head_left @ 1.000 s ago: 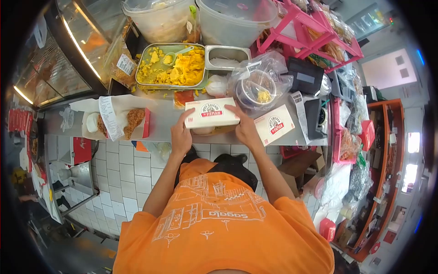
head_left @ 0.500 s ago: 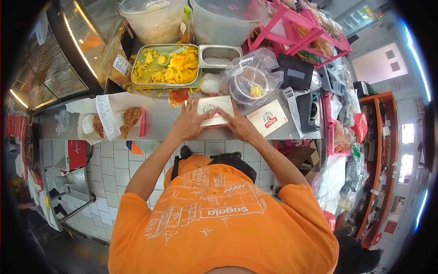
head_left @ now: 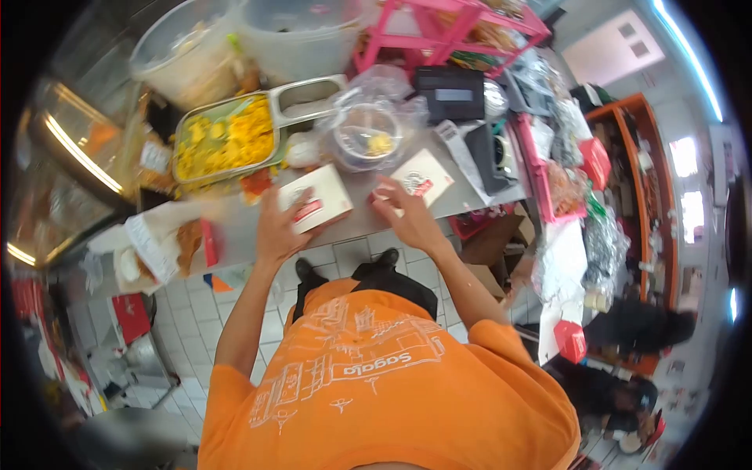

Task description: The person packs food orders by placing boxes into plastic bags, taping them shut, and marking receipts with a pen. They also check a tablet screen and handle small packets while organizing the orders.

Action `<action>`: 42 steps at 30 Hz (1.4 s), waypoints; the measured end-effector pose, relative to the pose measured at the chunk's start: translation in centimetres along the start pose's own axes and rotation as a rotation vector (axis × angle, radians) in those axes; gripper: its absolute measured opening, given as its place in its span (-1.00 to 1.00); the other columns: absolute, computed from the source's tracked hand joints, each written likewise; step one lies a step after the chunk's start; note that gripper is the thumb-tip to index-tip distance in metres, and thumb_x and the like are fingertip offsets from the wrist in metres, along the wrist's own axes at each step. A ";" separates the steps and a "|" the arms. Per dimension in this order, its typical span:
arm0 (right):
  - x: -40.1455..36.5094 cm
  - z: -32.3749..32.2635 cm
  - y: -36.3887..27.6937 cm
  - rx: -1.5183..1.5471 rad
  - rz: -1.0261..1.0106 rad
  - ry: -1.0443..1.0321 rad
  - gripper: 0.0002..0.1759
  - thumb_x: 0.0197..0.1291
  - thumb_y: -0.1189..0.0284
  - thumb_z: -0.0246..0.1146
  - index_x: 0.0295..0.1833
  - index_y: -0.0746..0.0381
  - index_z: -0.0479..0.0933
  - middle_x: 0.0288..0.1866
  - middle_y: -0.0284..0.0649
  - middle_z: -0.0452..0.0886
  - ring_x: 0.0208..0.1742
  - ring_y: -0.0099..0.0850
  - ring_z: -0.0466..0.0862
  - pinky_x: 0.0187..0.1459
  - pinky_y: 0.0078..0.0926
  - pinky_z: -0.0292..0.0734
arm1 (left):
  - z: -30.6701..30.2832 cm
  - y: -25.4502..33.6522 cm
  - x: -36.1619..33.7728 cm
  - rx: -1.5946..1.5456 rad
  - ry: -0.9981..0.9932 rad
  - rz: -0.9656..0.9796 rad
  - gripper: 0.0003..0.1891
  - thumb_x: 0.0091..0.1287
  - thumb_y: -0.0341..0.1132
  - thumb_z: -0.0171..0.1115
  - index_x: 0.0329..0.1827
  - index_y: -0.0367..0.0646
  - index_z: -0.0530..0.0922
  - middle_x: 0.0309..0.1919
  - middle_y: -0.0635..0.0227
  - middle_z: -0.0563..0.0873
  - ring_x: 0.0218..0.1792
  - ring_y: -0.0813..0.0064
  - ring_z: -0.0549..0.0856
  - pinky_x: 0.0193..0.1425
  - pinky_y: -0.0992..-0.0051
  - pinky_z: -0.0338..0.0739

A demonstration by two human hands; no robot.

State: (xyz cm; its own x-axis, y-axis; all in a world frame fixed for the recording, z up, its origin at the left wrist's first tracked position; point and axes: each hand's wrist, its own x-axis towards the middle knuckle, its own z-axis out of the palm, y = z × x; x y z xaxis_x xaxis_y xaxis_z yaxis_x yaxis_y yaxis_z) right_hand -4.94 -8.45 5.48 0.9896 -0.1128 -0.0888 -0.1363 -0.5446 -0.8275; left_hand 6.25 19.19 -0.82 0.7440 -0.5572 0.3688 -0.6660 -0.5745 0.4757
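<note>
My left hand (head_left: 282, 227) is closed around the left side of a cream cardboard food box (head_left: 325, 194) with a red and black printed logo, its thumb and fingers at the lid and lower edge. My right hand (head_left: 405, 210) is away from that box, its fingers spread and slightly curled. It overlaps the lower left edge of a second cream box (head_left: 431, 174) with the same logo. Just behind the boxes stands a clear-lidded round tub (head_left: 364, 141) in plastic wrap. A small white wrapped bundle (head_left: 303, 150) lies behind the left box.
A metal tray (head_left: 276, 141) of yellow food sits at back left, beside a smaller steel pan (head_left: 309, 98). An open box of fried chicken with a receipt (head_left: 153, 249) is at the counter's left. A pink rack (head_left: 439, 35) stands behind. Two people are at lower right.
My right hand has left the first box and moved right to the second. The left hand still holds the first box, now turned. The camera view has shifted and tilted.
</note>
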 end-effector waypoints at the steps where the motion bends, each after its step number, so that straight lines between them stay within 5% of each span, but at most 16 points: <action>1: -1.2 -2.3 1.7 -0.014 -0.003 0.290 -0.57 0.48 0.26 0.23 0.36 0.18 0.50 0.01 -0.02 0.75 -0.03 -0.18 0.78 0.04 -0.29 0.61 | -0.4 0.5 -0.2 -0.020 0.017 -0.015 -0.10 -0.14 0.04 0.67 0.43 0.31 0.58 0.27 -0.12 0.46 0.31 -0.22 0.44 0.38 -0.01 0.43; 4: -4.7 -12.2 12.0 -0.374 0.151 0.911 -0.68 0.49 0.24 0.22 0.18 0.21 0.60 -0.24 -0.12 0.73 -0.29 -0.30 0.71 -0.17 -0.28 0.58 | -1.9 5.5 0.1 -0.053 0.016 -0.050 -0.09 -0.16 0.00 0.70 0.42 0.27 0.59 0.24 -0.10 0.47 0.27 -0.19 0.46 0.37 0.00 0.43; 6: -5.8 -18.2 16.3 -0.478 0.283 0.976 -0.63 0.44 0.15 0.25 0.11 0.21 0.65 -0.20 -0.10 0.75 -0.18 -0.30 0.73 -0.17 -0.27 0.60 | -2.1 9.6 1.4 -0.032 0.022 -0.088 -0.09 -0.17 -0.01 0.71 0.41 0.27 0.60 0.24 -0.08 0.47 0.26 -0.19 0.46 0.37 0.01 0.43; 9: -3.3 -23.4 18.3 -0.469 0.513 0.784 -0.59 0.43 0.14 0.27 0.12 0.27 0.64 -0.11 -0.09 0.75 -0.11 -0.29 0.73 -0.06 -0.18 0.65 | 0.0 17.4 4.8 0.070 0.093 0.000 -0.15 -0.10 0.02 0.68 0.40 0.30 0.60 0.25 -0.05 0.45 0.17 -0.14 0.49 0.24 0.05 0.52; 11: -1.5 -24.7 18.2 0.189 0.827 0.522 -0.56 0.41 0.15 0.30 0.12 0.32 0.62 -0.07 -0.09 0.73 -0.10 -0.27 0.71 0.10 -0.05 0.67 | 4.0 21.1 7.3 0.107 0.103 -0.034 -0.19 -0.06 0.05 0.65 0.39 0.33 0.61 0.24 -0.06 0.44 0.16 -0.13 0.49 0.20 0.07 0.55; 12: -1.3 -25.2 20.0 0.199 0.834 0.514 -0.56 0.41 0.15 0.30 0.12 0.32 0.62 -0.07 -0.09 0.73 -0.10 -0.27 0.71 0.10 -0.05 0.67 | 6.2 22.2 8.0 0.130 0.110 -0.065 -0.22 -0.02 0.08 0.62 0.38 0.35 0.61 0.24 -0.07 0.43 0.15 -0.13 0.49 0.16 0.08 0.57; 15: -3.0 -24.7 25.7 0.460 0.685 0.328 -0.60 0.45 0.21 0.28 0.08 0.37 0.62 -0.06 -0.15 0.66 -0.07 -0.26 0.69 0.19 0.08 0.66 | 11.2 23.3 8.1 0.296 0.075 -0.131 -0.24 0.04 0.15 0.56 0.42 0.43 0.57 0.23 -0.07 0.43 0.18 -0.17 0.47 0.08 0.09 0.62; 17: -6.5 -22.4 27.0 0.818 0.216 0.445 -0.71 0.50 0.30 0.25 -0.04 0.36 0.65 -0.13 -0.23 0.58 -0.09 -0.29 0.68 0.14 0.00 0.71 | 12.7 23.4 8.4 0.409 0.126 -0.137 -0.20 0.05 0.18 0.55 0.46 0.47 0.52 0.24 -0.10 0.42 0.22 -0.23 0.45 0.13 0.04 0.60; 18: -7.4 -20.4 28.7 0.794 0.244 0.517 -0.77 0.37 0.35 0.32 -0.17 0.31 0.73 -0.30 -0.29 0.68 -0.28 -0.41 0.66 -0.21 -0.39 0.56 | 12.7 23.6 8.3 0.416 0.120 -0.153 -0.20 0.05 0.18 0.55 0.46 0.47 0.52 0.24 -0.10 0.42 0.22 -0.23 0.45 0.13 0.04 0.60; 21: -7.4 -17.5 30.6 0.360 0.280 0.650 -0.63 0.35 0.25 0.34 -0.33 0.37 0.76 -0.41 -0.24 0.71 -0.38 -0.46 0.65 -0.25 -0.45 0.55 | 12.7 23.9 8.6 0.417 0.113 -0.155 -0.18 0.03 0.21 0.55 0.46 0.46 0.52 0.23 -0.13 0.44 0.21 -0.22 0.46 0.22 0.02 0.55; 26: -9.7 -18.2 29.2 0.521 0.647 0.562 -0.66 0.40 0.26 0.37 -0.11 0.38 0.78 -0.25 -0.21 0.75 -0.33 -0.52 0.68 -0.33 -0.54 0.71 | 12.9 24.1 8.1 0.400 0.113 -0.148 -0.17 0.00 0.24 0.56 0.45 0.45 0.54 0.21 -0.11 0.45 0.20 -0.20 0.46 0.23 0.02 0.53; 28: -10.1 -18.7 26.3 0.169 0.659 0.262 -0.64 0.40 0.18 0.35 -0.16 0.28 0.81 -0.33 -0.29 0.76 -0.36 -0.59 0.65 -0.35 -0.57 0.66 | 12.9 23.5 9.4 0.390 0.168 -0.164 -0.17 0.00 0.25 0.56 0.44 0.45 0.55 0.21 -0.11 0.45 0.19 -0.19 0.46 0.24 0.02 0.52; 31: -7.9 -14.0 19.2 0.313 0.282 -0.020 -0.56 0.37 0.04 0.35 -0.17 0.23 0.81 -0.38 -0.39 0.75 -0.42 -0.65 0.62 -0.40 -0.57 0.57 | 12.9 23.5 8.4 0.383 0.170 -0.151 -0.18 -0.01 0.24 0.55 0.43 0.44 0.56 0.22 -0.08 0.44 0.18 -0.13 0.46 0.16 0.05 0.54; 33: -4.9 -13.0 10.9 0.412 0.273 -0.155 -0.56 0.36 0.06 0.37 -0.17 0.27 0.81 -0.39 -0.37 0.76 -0.47 -0.67 0.60 -0.41 -0.59 0.55 | 12.7 23.5 8.3 0.348 0.150 -0.188 -0.18 -0.01 0.20 0.55 0.44 0.45 0.55 0.24 -0.08 0.43 0.19 -0.14 0.46 0.15 0.04 0.55; 37: -1.1 -8.5 11.5 0.408 0.276 -0.129 -0.54 0.32 0.07 0.41 -0.23 0.32 0.80 -0.42 -0.34 0.76 -0.50 -0.64 0.59 -0.44 -0.57 0.52 | 12.6 23.1 7.9 0.286 0.084 -0.250 -0.14 -0.04 0.12 0.54 0.48 0.46 0.51 0.30 -0.10 0.39 0.25 -0.19 0.41 0.08 -0.06 0.51; 42: 0.4 -9.1 13.6 0.344 -0.045 0.043 -0.56 0.12 0.11 0.56 -0.26 0.35 0.78 -0.46 -0.25 0.78 -0.54 -0.51 0.62 -0.46 -0.44 0.48 | 11.2 23.4 7.8 0.183 0.013 -0.266 -0.22 0.11 0.22 0.44 0.49 0.47 0.49 0.40 -0.14 0.33 0.37 -0.21 0.34 0.14 -0.10 0.45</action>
State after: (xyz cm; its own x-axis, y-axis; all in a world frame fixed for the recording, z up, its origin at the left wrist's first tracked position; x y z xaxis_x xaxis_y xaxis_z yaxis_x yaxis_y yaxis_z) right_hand -6.77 -23.50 -0.78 0.9905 -0.1337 -0.0304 -0.0620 -0.2382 -0.9692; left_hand -4.15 -5.28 4.28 0.8930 -0.3665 0.2613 -0.4461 -0.7979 0.4053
